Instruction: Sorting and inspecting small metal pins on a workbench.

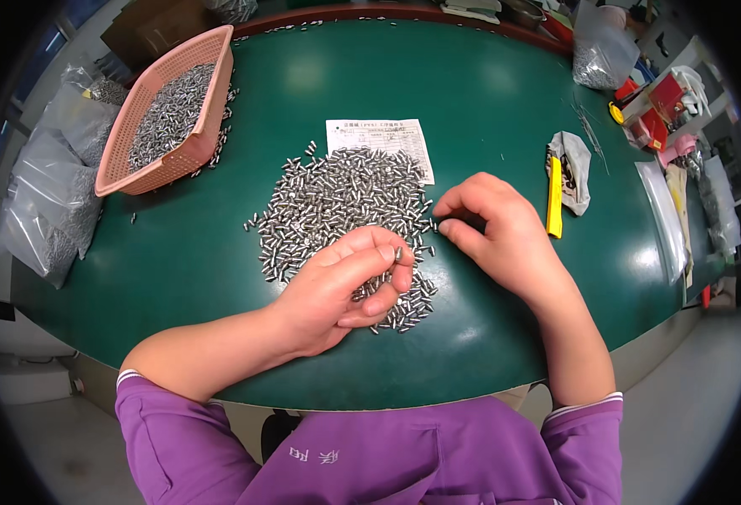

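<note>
A heap of small shiny metal pins point(328, 194) lies on the green table point(471, 84), in front of me. Over its near side, my left hand point(345, 282) pinches one small metal pin point(398, 253) between thumb and forefinger, the other fingers curled below. At the heap's right edge is my right hand point(498, 236), its thumb and forefinger curved with a gap between them. Their tips come close to a few stray pins, and I see nothing held there. A printed paper sheet point(400, 135) lies partly under the heap's far side.
A pink basket point(223, 93) of metal pins stands at the far left, beside filled clear bags point(42, 202). Right of my right hand lie a yellow cutter knife point(555, 198) and a crumpled bag point(578, 181). Another clear bag point(602, 59) sits at the far right.
</note>
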{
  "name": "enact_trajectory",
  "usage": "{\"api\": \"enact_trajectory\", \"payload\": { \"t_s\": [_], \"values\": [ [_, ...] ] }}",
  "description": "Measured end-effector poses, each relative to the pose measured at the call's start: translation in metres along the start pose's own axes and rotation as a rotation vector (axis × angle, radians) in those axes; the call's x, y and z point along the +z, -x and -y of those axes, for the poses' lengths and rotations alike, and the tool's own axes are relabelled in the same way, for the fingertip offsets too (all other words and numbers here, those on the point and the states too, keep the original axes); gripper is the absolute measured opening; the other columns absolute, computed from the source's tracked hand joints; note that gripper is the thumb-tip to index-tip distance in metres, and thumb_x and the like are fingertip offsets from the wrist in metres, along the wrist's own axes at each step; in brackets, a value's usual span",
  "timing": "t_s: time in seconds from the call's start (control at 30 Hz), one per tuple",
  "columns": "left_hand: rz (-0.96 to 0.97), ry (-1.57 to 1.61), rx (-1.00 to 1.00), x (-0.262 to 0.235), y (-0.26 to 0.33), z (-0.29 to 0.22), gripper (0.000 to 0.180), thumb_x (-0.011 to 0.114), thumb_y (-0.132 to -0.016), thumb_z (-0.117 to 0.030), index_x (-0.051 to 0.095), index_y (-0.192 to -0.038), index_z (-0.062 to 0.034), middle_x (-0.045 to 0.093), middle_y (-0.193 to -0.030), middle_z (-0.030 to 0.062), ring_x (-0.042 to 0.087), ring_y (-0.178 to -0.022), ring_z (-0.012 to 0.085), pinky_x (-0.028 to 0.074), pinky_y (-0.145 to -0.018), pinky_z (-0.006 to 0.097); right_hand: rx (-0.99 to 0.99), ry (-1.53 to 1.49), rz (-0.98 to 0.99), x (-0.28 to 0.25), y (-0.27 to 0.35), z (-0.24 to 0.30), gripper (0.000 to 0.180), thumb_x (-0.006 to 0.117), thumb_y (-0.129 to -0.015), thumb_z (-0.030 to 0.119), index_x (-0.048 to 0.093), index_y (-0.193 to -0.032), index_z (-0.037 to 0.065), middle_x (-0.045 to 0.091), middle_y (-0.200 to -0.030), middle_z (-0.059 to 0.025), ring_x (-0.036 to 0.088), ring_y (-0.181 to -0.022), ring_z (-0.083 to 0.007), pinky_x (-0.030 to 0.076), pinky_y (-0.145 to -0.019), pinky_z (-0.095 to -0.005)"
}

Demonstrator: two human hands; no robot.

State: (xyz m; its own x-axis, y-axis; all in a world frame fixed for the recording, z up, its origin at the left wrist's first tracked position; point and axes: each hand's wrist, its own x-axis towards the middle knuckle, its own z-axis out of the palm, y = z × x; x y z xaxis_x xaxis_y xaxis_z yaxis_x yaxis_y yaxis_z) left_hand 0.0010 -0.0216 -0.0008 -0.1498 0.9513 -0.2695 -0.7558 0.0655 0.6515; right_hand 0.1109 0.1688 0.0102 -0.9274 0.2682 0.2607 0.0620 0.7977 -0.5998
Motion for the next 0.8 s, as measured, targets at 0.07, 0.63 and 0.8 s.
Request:
{"api": "enact_trajectory", "payload": {
  "t_s": [0.07,0.63,0.8],
  "values": [
    [-0.008,-0.021,-0.002,0.000,0.000,0.000,0.013,0.043,-0.095,-0.015,0.049,-0.102,-0.0057,0.054,-0.088,0.0057,0.039,-0.055,0.0055,0.025,-0.040,0.017,-0.010,0.013,0.038,0.003,0.001,0.000,0.014,0.068,-0.071,0.007,0.062,-0.084,0.006,0.058,-0.079,-0.0081,0.058,-0.083,-0.0275,0.048,-0.073,-0.0371],
    [-0.014,-0.066,-0.007,0.003,0.000,0.001,0.014,0.043,-0.095,-0.016,0.046,-0.104,-0.0055,0.053,-0.092,0.0068,0.039,-0.056,0.0056,0.026,-0.042,0.018,-0.391,-0.019,-0.014,0.002,-0.002,0.015,0.013,0.068,-0.072,0.013,0.058,-0.081,0.009,0.056,-0.082,-0.0045,0.055,-0.078,-0.0241,0.045,-0.067,-0.0343],
    [0.043,-0.110,-0.050,-0.001,0.000,0.003,0.017,0.047,-0.096,-0.020,0.045,-0.104,-0.0055,0.053,-0.088,0.0047,0.038,-0.056,0.0033,0.025,-0.041,0.017,-0.436,-0.110,-0.001,0.005,-0.001,0.015,0.014,0.070,-0.072,0.013,0.063,-0.083,0.011,0.058,-0.084,-0.0022,0.056,-0.079,-0.0227,0.046,-0.070,-0.0343]
  ]
}}
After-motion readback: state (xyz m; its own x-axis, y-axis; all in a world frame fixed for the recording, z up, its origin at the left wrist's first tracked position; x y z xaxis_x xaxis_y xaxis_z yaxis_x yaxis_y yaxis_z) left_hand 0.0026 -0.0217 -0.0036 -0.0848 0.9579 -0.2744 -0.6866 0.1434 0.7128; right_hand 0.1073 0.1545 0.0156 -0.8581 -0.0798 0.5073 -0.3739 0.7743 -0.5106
